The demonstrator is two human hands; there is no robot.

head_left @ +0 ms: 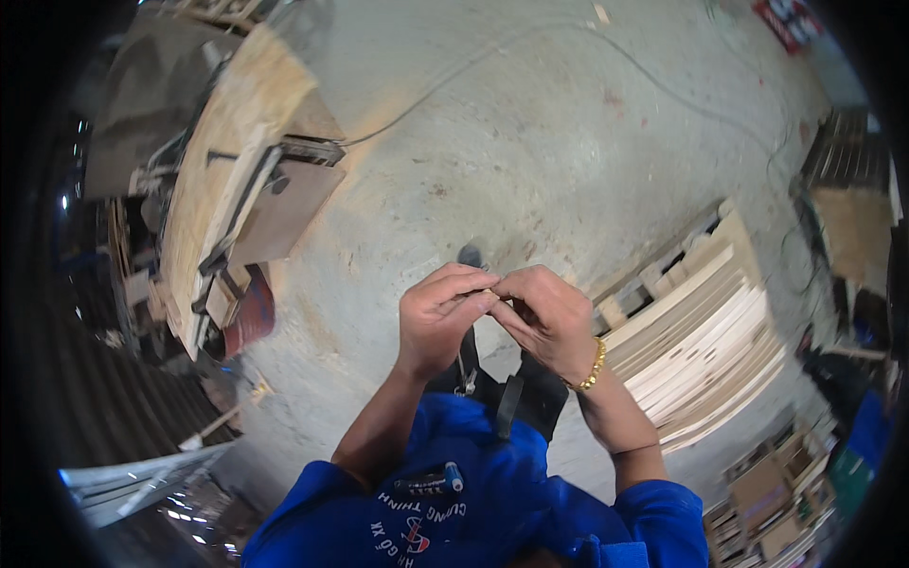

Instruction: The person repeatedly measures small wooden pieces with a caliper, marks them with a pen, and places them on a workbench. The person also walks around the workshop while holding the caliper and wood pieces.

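Observation:
Both of my hands meet in front of my body, fingertips together. My left hand [441, 312] is closed in a pinch, its thumb and forefinger pressed on something very small. My right hand [547, 312] pinches at the same spot, and a yellow metal bracelet [594, 365] circles its wrist. A tiny pale bit seems to show between the fingertips, too small to name. Below the hands are my blue shirt [473, 464] and dark trousers.
On the left stands a saw table [232, 133] with a plywood top. A stack of pale wooden strips [696, 350] lies to the right. Across the concrete floor [454, 142] runs a dark cable [445, 80]. Cardboard boxes [762, 492] sit at the lower right.

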